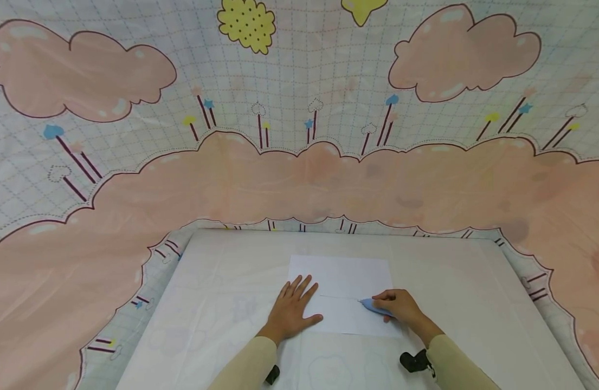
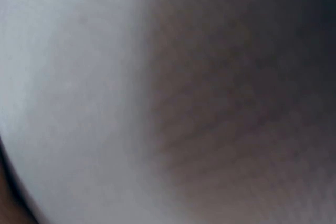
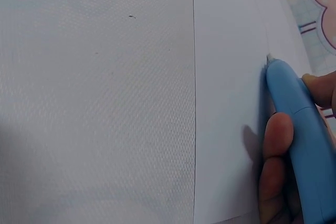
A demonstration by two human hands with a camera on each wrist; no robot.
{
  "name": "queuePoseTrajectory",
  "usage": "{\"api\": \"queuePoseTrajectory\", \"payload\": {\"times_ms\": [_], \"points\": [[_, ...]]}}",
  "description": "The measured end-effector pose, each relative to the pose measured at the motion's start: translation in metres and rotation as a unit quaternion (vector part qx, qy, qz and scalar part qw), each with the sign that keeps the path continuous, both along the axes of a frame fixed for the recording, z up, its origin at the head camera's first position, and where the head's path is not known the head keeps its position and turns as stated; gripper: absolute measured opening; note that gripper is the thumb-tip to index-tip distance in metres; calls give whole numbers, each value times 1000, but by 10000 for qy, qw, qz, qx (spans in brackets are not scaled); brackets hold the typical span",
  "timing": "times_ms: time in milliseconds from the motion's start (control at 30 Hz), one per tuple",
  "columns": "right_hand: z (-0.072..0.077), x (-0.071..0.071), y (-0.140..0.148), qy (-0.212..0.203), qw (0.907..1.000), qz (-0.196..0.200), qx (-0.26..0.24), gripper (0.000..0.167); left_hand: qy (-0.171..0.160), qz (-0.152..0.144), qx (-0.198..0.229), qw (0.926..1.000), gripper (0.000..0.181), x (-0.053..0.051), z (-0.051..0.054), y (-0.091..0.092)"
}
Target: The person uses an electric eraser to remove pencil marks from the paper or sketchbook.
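Note:
A white sheet of paper lies on the white-covered table. On its left edge my left hand rests flat with fingers spread. My right hand grips a blue pen-shaped cutter, thumb on one side and curled fingers on the other. The cutter's small pale tip touches the paper right of its middle. From the tip a thin line runs left across the sheet toward my left hand; whether it is a cut or a crease I cannot tell. The left wrist view shows only a blurred pale surface and a dark shadow.
The table has a pale cloth with faint printed outlines. Around it hangs a curtain printed with pink clouds on a grid. Black wrist devices show below both hands, the right one the plainer.

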State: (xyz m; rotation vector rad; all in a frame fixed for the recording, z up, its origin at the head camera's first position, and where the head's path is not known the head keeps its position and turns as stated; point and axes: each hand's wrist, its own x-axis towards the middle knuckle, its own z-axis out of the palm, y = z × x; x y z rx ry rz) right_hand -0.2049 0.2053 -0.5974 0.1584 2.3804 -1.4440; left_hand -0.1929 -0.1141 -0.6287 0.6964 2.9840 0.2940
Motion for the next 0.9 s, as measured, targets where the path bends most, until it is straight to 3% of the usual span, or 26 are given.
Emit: {"api": "queuePoseTrajectory", "payload": {"times_ms": [300, 567, 900], "points": [[3, 0, -1, 24, 10000, -9, 22, 20, 217, -45, 33, 9997, 84, 0, -3, -1], [2, 0, -3, 123, 9997, -209, 100, 20, 91, -13, -56, 9999, 83, 1, 1, 0], [4, 0, -4, 44, 9999, -103, -24, 19, 50, -31, 16, 10000, 82, 0, 4, -1]]}}
